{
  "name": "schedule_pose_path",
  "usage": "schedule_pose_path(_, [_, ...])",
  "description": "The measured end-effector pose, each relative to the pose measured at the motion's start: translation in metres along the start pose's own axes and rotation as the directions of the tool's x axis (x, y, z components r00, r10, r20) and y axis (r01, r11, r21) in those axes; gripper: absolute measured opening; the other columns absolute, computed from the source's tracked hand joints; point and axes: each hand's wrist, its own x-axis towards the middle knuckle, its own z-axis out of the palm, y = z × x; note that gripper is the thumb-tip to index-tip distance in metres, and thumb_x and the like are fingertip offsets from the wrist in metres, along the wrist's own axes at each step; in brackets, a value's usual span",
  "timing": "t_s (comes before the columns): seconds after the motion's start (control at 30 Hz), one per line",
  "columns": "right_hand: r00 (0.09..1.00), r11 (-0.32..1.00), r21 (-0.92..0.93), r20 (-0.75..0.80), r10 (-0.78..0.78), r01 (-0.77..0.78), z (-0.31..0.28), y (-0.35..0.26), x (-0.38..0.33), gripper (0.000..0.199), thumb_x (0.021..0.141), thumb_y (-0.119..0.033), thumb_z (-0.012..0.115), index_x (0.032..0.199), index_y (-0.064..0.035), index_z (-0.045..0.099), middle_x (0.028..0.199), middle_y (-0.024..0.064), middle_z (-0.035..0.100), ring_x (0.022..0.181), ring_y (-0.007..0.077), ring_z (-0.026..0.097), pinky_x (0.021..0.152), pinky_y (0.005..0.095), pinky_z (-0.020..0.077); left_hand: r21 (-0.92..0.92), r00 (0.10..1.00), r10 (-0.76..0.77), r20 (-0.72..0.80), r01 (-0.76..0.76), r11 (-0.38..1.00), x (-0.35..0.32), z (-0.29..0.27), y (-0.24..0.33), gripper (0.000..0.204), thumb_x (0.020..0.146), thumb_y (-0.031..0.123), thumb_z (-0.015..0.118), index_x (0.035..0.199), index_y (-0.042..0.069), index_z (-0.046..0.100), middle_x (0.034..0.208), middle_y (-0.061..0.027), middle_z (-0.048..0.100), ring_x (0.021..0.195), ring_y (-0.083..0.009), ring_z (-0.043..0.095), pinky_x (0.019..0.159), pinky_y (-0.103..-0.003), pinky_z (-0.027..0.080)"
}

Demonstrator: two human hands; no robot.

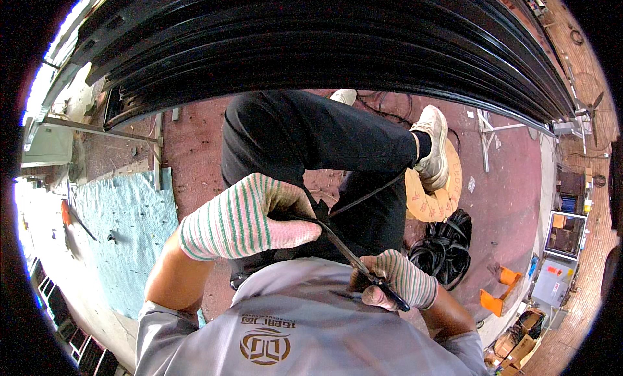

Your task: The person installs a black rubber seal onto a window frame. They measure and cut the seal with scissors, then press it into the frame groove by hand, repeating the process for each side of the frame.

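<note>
My left hand (246, 217), in a white glove with green and pink stripes, pinches a thin black strip (366, 195) between thumb and fingers. From there the strip runs right across my dark trousers toward my raised shoe. My right hand (403, 278), gloved alike, is closed low in front of my grey shirt around what looks like a pair of scissors (347, 251). Their narrow metal blades point up and left to my left fingertips, and a black handle end sticks out below the right hand. Whether the blades are apart is hard to tell.
Long black metal profiles (324, 42) span the space ahead above my legs. A coil of black strips (444, 246) lies right on the reddish floor (496, 181), near a tan ring-shaped roll (431, 201) under my shoe. Left is a light-blue sheet (133, 240); far right, an orange bracket (500, 291).
</note>
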Motion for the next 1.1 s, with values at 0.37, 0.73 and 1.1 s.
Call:
schedule_pose_path(0.37, [0.980,0.982,-0.056,-0.078,-0.182,0.178,0.002,0.002,0.002,0.016,0.093,-0.018,0.062,0.089,-0.0028,0.065,0.065,0.0023,0.063,0.058,0.0119,0.059,0.054,0.0279,0.0461,0.003,1.000,-0.019,0.013,0.019,1.000,0.003,-0.002,-0.001,0.030,0.086,0.030,0.079,0.089,0.002,0.071,0.075,0.0024,0.065,0.073,-0.0052,0.057,0.066,-0.025,0.046])
schedule_pose_path(0.73, [0.958,0.961,-0.105,-0.106,-0.267,0.256,0.009,0.021,0.007,0.016,0.092,-0.018,0.061,0.086,-0.0034,0.063,0.057,0.0022,0.058,0.046,0.0101,0.056,0.043,0.0278,0.0413,0.108,1.000,0.002,0.007,-0.003,0.994,0.005,-0.002,-0.001,0.027,0.087,0.028,0.077,0.090,0.001,0.072,0.073,0.0018,0.065,0.073,-0.0048,0.056,0.067,-0.025,0.047])
schedule_pose_path(1.1, [0.969,0.979,-0.010,-0.138,-0.205,0.206,0.016,0.030,0.008,0.021,0.098,-0.016,0.049,0.089,-0.0046,0.063,0.056,0.0003,0.058,0.046,0.0090,0.056,0.042,0.0251,0.0410,0.041,1.000,0.008,-0.005,-0.008,0.999,0.006,0.001,-0.001,0.024,0.087,0.023,0.078,0.093,0.001,0.072,0.076,0.0027,0.066,0.076,-0.0045,0.056,0.068,-0.024,0.047])
